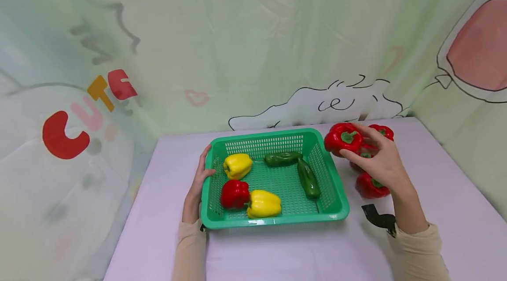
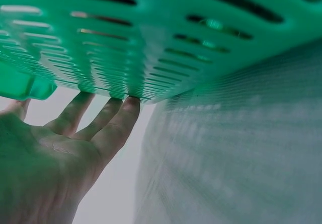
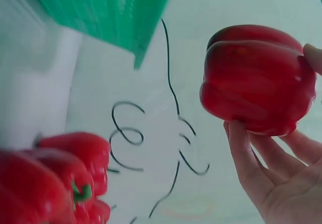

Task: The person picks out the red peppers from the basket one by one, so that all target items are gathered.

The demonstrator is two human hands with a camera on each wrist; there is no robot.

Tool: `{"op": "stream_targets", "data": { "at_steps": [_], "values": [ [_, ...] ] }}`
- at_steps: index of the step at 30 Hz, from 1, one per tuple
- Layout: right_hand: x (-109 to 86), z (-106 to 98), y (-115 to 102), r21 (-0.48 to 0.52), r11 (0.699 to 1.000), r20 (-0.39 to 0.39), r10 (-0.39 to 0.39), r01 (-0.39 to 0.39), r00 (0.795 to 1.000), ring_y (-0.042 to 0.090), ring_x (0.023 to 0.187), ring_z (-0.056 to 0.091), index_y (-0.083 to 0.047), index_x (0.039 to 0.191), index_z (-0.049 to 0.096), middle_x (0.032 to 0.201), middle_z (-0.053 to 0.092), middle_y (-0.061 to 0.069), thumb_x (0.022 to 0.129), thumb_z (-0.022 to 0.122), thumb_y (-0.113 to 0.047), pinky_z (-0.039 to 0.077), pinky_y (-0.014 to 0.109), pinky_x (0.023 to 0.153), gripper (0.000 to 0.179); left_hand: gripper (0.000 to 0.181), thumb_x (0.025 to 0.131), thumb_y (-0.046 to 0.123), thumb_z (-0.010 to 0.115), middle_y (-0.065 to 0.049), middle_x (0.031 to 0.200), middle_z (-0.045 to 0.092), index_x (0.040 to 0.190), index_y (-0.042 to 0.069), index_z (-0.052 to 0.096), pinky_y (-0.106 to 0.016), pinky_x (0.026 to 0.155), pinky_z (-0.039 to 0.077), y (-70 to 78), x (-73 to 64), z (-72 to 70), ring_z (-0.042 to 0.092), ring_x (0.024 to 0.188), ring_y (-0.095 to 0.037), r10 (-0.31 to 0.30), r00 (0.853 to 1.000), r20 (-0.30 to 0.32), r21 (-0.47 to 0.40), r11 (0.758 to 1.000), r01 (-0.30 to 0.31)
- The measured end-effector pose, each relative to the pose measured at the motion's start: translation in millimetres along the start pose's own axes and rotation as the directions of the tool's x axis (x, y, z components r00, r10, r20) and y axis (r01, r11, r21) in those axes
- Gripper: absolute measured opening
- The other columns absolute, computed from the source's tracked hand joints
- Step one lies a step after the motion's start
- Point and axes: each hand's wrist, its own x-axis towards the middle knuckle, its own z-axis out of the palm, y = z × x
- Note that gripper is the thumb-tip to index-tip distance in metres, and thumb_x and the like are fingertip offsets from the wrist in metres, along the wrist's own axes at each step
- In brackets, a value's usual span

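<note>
My right hand holds a red bell pepper up beside the basket's back right corner. In the right wrist view the thumb and fingers grip that pepper from opposite sides. A green perforated plastic basket stands at the middle of the table. On its left wall my left hand grips the rim, thumb over the edge. The left wrist view has its fingertips against the basket's outer wall. Inside lie a red bell pepper, yellow bell peppers and green peppers.
Several more red bell peppers lie right of the basket, partly hidden behind my right hand. A light purple cloth covers the table. A printed curtain hangs behind it. A black strap is at my right wrist.
</note>
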Motion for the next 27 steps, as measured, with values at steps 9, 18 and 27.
{"op": "stream_targets", "data": {
  "at_steps": [9,18,27],
  "values": [
    [-0.9,-34.0,18.8,0.024,0.991,-0.149,0.135,-0.133,0.980,0.000,0.102,0.044,-0.020,0.152,0.039,0.142,0.046,0.013,0.088,0.073,-0.026,0.042,0.003,0.071,0.073,0.077,0.090,0.002,0.041,-0.012,0.163,0.012,0.159,0.018,0.011,-0.038,0.105,0.037,-2.8,0.6,-0.1,0.022,0.143,-0.037,0.000,1.000,0.003,-0.009,1.000,0.000],
    [-0.9,-55.0,45.7,0.029,0.957,-0.208,0.290,-0.290,0.934,0.012,0.114,0.041,-0.026,0.156,0.031,0.155,0.036,0.013,0.090,0.070,-0.036,0.041,0.003,0.068,0.078,0.078,0.088,-0.001,0.038,-0.014,0.162,0.013,0.159,0.016,0.008,-0.062,0.105,0.029,-2.1,1.3,-0.1,0.021,0.143,-0.040,0.020,1.000,0.015,-0.014,1.000,-0.019],
    [2.7,-60.5,69.1,-0.039,0.926,-0.187,0.362,-0.375,0.913,0.048,0.127,0.031,-0.017,0.158,0.023,0.155,0.028,0.028,0.091,0.067,-0.040,0.039,0.009,0.056,0.083,0.077,0.089,0.000,0.038,-0.011,0.162,0.013,0.159,0.017,0.009,-0.045,0.106,0.037,-3.6,0.5,-1.7,0.022,0.143,-0.037,0.022,1.000,0.015,0.004,1.000,-0.022]
  ]
}}
